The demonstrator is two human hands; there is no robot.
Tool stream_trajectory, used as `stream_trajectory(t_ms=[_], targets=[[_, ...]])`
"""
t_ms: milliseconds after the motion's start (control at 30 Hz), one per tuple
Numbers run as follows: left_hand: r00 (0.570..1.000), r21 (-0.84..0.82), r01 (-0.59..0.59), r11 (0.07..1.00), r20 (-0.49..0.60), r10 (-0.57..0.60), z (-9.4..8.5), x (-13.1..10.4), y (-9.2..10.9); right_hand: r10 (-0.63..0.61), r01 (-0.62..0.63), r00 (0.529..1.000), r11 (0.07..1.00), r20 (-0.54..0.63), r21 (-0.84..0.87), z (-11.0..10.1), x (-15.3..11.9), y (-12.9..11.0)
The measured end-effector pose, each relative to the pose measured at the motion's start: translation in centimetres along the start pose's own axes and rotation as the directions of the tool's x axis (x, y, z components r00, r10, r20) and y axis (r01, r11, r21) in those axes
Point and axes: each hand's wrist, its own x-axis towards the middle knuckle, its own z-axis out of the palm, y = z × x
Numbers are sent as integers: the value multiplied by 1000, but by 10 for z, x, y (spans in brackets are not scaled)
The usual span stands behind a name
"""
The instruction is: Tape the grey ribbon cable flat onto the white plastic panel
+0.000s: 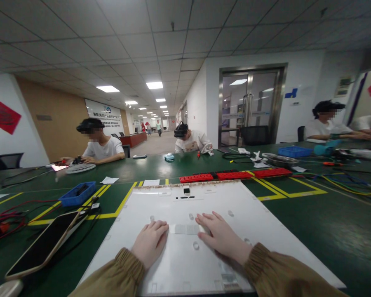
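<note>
Brown sleeves [281,268] nearest the camera, overlapping the near part of the white panel [185,268]. Left hand [150,243]: palm down over the panel, left of its midline; fingers close together, slightly bent. Right hand [221,237]: palm down, right of midline; fingers stretched out, moderately spread, thumb apart. Pressure on the surface cannot be judged.

Panel lies flat on the green table [336,231], under both hands. Pale strip [185,229] at mid-panel, between the hands: left end just beside the left fingertips, right end at the right fingers; whether they overlap it is unclear. Clear discs [196,246] dot the panel around the strip. Black square [186,191] near the panel's far edge.

Containers. Blue tray [77,201], left of the panel's far part: dark item [81,189] inside, type unclear. Blue bin [294,153], beyond the panel and to its right: contents not discernible.

Further out. Phone [43,247] left of the panel, screen dark. Yellow tape [125,199] runs along the table on both sides of the panel's far part. Red bars [196,177] in a row just past the panel's far edge, extending rightward. Beyond the panel, two headset wearers: one person [103,146] to its left, another [193,142] roughly straight ahead.
</note>
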Motion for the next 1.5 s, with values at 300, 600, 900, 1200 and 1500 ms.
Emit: stream_trajectory(t_ms=[300,600,900,1200,1500], targets=[[1000,-12,3,1000,-19,-3,2,0,-1,-13,14,1000,999,-14,40,3,-2,0],[1000,-9,-5,1000,-21,4,-1,0,1,49,-35,989,995,-140,99,-6,-6,-6],[999,-10,-19,1000,-33,19,4,0,-2,45,-31,993,992,-110,123,-1,-7,-1],[999,-13,-12,1000,-43,11,1,1,1,23,-10,996,990,-89,138,0,-5,2],[1000,-7,-13,1000,-28,13,0,0,1,-66,75,994,991,-84,109,1,-6,5]])
